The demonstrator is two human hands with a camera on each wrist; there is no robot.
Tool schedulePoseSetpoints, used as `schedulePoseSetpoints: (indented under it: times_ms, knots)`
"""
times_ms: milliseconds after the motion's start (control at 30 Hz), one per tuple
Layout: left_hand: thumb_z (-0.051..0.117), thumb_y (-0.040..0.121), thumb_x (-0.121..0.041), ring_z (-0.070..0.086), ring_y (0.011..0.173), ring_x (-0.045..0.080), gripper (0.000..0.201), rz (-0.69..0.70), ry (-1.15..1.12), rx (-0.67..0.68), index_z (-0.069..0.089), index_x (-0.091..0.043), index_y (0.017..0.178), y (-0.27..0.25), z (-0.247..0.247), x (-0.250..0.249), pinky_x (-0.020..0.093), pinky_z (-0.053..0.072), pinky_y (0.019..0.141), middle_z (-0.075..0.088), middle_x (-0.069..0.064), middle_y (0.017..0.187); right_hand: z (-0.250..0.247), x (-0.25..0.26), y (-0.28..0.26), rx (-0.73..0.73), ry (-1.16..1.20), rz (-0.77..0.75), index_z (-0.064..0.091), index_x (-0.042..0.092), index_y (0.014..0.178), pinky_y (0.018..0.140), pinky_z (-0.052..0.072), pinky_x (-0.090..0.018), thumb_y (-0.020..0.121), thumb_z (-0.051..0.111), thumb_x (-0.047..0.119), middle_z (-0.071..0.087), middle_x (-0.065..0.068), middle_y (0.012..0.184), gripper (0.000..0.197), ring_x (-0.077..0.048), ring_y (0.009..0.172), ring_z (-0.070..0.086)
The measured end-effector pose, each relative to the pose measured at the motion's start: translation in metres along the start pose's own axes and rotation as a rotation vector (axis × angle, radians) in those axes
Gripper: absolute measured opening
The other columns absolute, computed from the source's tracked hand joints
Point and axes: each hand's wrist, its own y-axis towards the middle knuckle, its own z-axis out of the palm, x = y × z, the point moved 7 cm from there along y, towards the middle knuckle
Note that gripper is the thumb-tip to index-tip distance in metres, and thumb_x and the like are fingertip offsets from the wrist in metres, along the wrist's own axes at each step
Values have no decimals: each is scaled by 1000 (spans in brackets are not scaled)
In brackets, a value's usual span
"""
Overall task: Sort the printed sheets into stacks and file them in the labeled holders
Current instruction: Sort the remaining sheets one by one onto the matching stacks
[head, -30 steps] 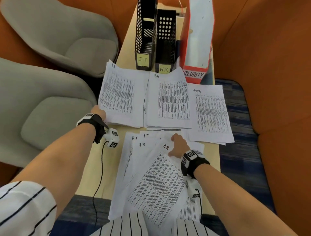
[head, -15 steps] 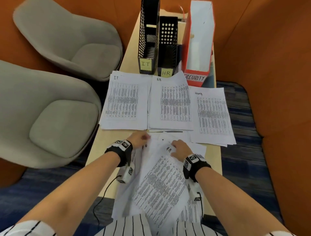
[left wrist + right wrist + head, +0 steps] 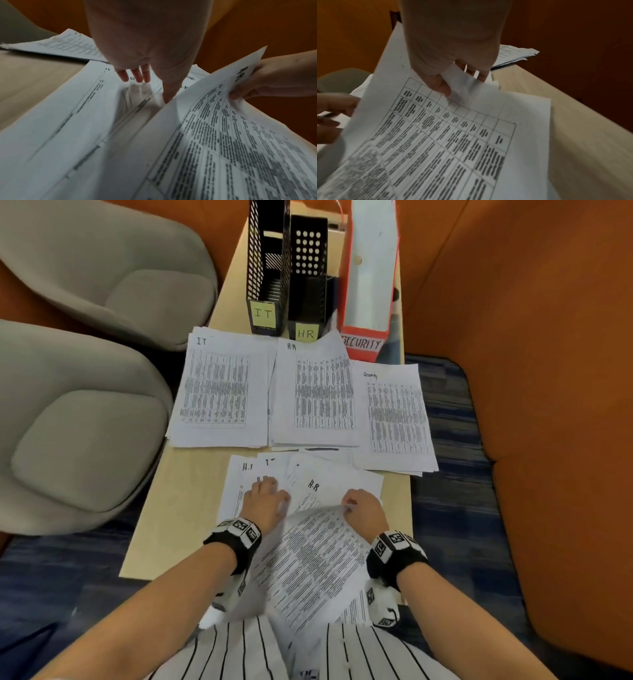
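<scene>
Three sorted stacks lie side by side on the table: IT stack (image 3: 219,395), HR stack (image 3: 317,395), Security stack (image 3: 395,419). Behind them stand the black IT holder (image 3: 265,268), the black HR holder (image 3: 306,278) and the red Security holder (image 3: 368,275). A loose unsorted pile (image 3: 308,477) is fanned out near me. My right hand (image 3: 359,506) pinches the top corner of an HR sheet (image 3: 308,563) and lifts it, thumb on its face (image 3: 443,86). My left hand (image 3: 265,494) rests with straight fingers (image 3: 137,74) on the pile's left sheets.
Two grey armchairs (image 3: 85,412) stand left of the narrow wooden table (image 3: 185,494). An orange padded wall (image 3: 531,371) encloses the right side and back. Part of the pile hangs over the table's near edge onto my lap.
My left hand came from the IT stack's corner across to the loose pile. My right hand curled the top HR sheet's upper edge up off the pile.
</scene>
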Motion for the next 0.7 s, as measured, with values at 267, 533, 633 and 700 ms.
schedulePoseSetpoints:
  times_ms: [267,533,633,700]
  knots:
    - [62,81,-4,52,112,27,51,-155,-438,212,44,-10,128,-7,16,-7,39,45,98,44,9,126,10,29,7,134,-111,-142,69,7,102,102,27,-26,87,59,10,63,-4,122,19,-22,137,32]
    - [45,86,-2,52,105,25,26,-181,-431,203,62,-19,96,-12,9,-7,28,41,87,56,6,111,16,21,-4,124,174,-54,50,16,114,57,44,-27,85,56,4,62,-10,83,32,-22,64,59]
    - [51,84,-4,48,114,31,38,-332,-391,102,50,-10,121,-10,3,12,37,42,96,45,12,128,20,19,-15,89,295,-78,36,28,129,60,44,-26,85,56,0,58,-7,94,56,-22,68,58]
    - [54,84,-3,54,106,29,40,-292,-481,158,45,-8,123,-10,4,7,32,44,88,52,10,119,14,12,-13,20,311,-29,39,22,136,77,45,-25,88,57,0,57,-6,111,56,-19,90,58]
